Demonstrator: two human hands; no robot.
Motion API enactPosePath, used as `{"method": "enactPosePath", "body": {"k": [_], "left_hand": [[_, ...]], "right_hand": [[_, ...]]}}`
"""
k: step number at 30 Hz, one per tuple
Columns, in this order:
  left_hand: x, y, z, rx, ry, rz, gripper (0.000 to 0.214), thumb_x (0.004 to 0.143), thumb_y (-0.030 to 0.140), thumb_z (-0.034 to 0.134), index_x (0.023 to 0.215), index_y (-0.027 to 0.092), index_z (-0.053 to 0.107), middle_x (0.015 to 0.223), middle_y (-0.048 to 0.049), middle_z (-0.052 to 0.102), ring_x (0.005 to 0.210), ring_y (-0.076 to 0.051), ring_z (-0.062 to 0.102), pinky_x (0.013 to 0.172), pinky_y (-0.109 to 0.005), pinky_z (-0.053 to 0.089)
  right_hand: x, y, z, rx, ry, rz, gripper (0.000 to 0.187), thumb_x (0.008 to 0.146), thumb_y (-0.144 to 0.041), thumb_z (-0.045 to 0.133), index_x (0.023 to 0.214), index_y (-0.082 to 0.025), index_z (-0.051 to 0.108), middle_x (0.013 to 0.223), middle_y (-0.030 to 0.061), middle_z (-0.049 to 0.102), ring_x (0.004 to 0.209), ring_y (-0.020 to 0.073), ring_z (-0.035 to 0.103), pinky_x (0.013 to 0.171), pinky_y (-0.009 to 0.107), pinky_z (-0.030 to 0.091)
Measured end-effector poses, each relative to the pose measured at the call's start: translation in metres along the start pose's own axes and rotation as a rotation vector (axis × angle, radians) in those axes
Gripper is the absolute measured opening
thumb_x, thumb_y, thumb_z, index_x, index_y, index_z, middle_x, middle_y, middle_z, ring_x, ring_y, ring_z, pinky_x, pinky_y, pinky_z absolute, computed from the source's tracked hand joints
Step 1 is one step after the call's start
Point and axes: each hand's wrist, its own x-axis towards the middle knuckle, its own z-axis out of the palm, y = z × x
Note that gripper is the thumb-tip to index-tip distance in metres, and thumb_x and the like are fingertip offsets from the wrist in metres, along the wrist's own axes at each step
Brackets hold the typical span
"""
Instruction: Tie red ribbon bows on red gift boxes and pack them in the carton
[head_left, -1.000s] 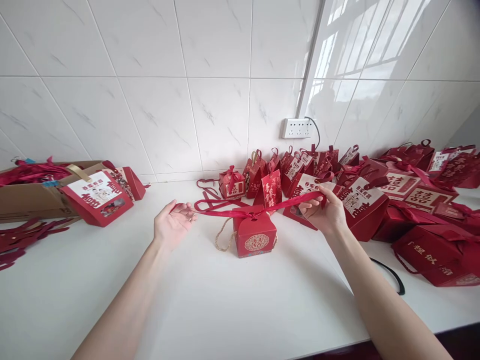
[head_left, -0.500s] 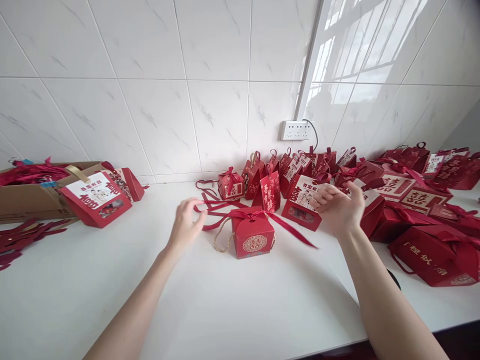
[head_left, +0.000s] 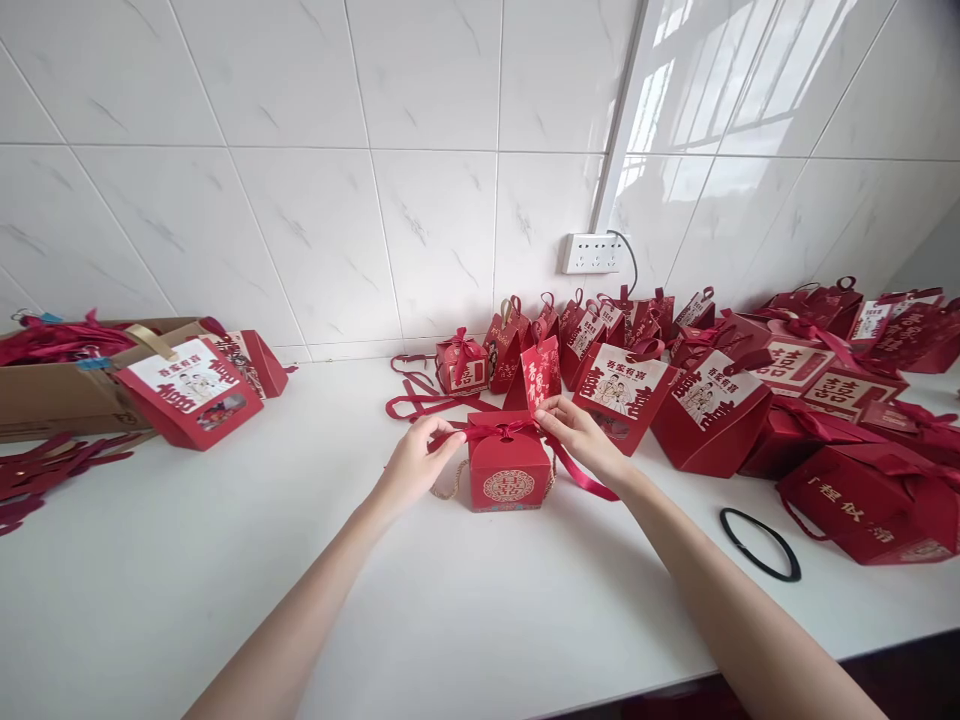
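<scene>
A small red gift box (head_left: pixel 510 478) with a gold round emblem and a rope handle stands on the white counter (head_left: pixel 420 610). A red ribbon (head_left: pixel 501 430) is tied across its top, one tail trailing down to the right. My left hand (head_left: pixel 417 462) pinches the ribbon at the box's top left corner. At the top right corner my right hand (head_left: pixel 577 436) pinches the ribbon too. Both hands have their fingers closed on the ribbon, close against the box.
Many red gift boxes and bags (head_left: pixel 712 400) crowd the counter's back and right. A cardboard box (head_left: pixel 67 385) of red ribbons and a printed red box (head_left: pixel 191 392) sit at the left. A black loop (head_left: pixel 759 542) lies right. A wall socket (head_left: pixel 591 253) hangs above.
Both hands let go of the stretched ribbon ends and came inward to the box top, where they now pinch the ribbon near the knot. The ribbon tails dropped.
</scene>
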Motion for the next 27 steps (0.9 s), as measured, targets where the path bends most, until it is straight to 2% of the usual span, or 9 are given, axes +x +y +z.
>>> {"method": "enactPosePath", "body": {"k": [6, 10, 13, 15, 21, 27], "left_hand": [[-0.001, 0.003, -0.002, -0.14, -0.123, -0.054, 0.029, 0.083, 0.043, 0.049, 0.067, 0.019, 0.048, 0.065, 0.0043, 0.051, 0.06, -0.011, 0.045, 0.057, -0.024, 0.032], [0.001, -0.003, 0.002, -0.351, -0.187, -0.152, 0.033, 0.077, 0.043, 0.057, 0.061, 0.018, 0.045, 0.059, 0.0044, 0.05, 0.057, -0.011, 0.044, 0.053, -0.023, 0.03], [0.002, -0.008, 0.006, -0.487, -0.24, -0.201, 0.035, 0.073, 0.044, 0.061, 0.059, 0.017, 0.044, 0.057, 0.0031, 0.051, 0.054, -0.011, 0.046, 0.052, -0.023, 0.032], [0.002, -0.01, 0.008, -0.56, -0.27, -0.219, 0.036, 0.071, 0.045, 0.063, 0.058, 0.017, 0.043, 0.054, 0.003, 0.049, 0.05, -0.01, 0.044, 0.05, -0.023, 0.031], [0.002, -0.018, 0.013, -0.791, -0.397, -0.277, 0.042, 0.065, 0.046, 0.068, 0.057, 0.017, 0.038, 0.053, 0.0039, 0.044, 0.043, -0.006, 0.036, 0.043, -0.021, 0.026], [0.006, -0.031, 0.018, -0.896, -0.464, -0.292, 0.047, 0.062, 0.05, 0.073, 0.061, 0.017, 0.04, 0.056, 0.0039, 0.046, 0.043, -0.007, 0.04, 0.04, -0.02, 0.028]], "right_hand": [[-0.004, -0.01, -0.005, -0.206, -0.077, 0.02, 0.048, 0.082, -0.063, 0.044, 0.068, -0.018, 0.048, 0.067, -0.0018, 0.046, 0.063, 0.012, 0.039, 0.061, 0.027, 0.031], [-0.005, -0.013, -0.006, -0.294, -0.106, 0.054, 0.047, 0.08, -0.063, 0.047, 0.067, -0.018, 0.049, 0.065, -0.0029, 0.043, 0.06, 0.0109, 0.035, 0.057, 0.026, 0.027], [-0.005, -0.01, -0.009, -0.305, -0.194, 0.111, 0.047, 0.079, -0.062, 0.049, 0.064, -0.018, 0.049, 0.061, -0.0034, 0.042, 0.057, 0.0104, 0.035, 0.055, 0.026, 0.027], [-0.005, -0.007, -0.009, -0.215, -0.257, 0.154, 0.046, 0.078, -0.061, 0.053, 0.064, -0.017, 0.052, 0.061, -0.0026, 0.046, 0.058, 0.011, 0.04, 0.057, 0.026, 0.031], [-0.005, 0.0, -0.005, 0.33, -0.348, 0.26, 0.032, 0.073, -0.048, 0.068, 0.072, -0.017, 0.064, 0.074, 0.003, 0.063, 0.068, 0.014, 0.058, 0.069, 0.027, 0.046], [-0.003, 0.006, -0.006, 0.515, -0.39, 0.317, 0.026, 0.067, -0.041, 0.076, 0.07, -0.017, 0.066, 0.065, 0.0008, 0.062, 0.063, 0.0127, 0.058, 0.065, 0.023, 0.048]]}}
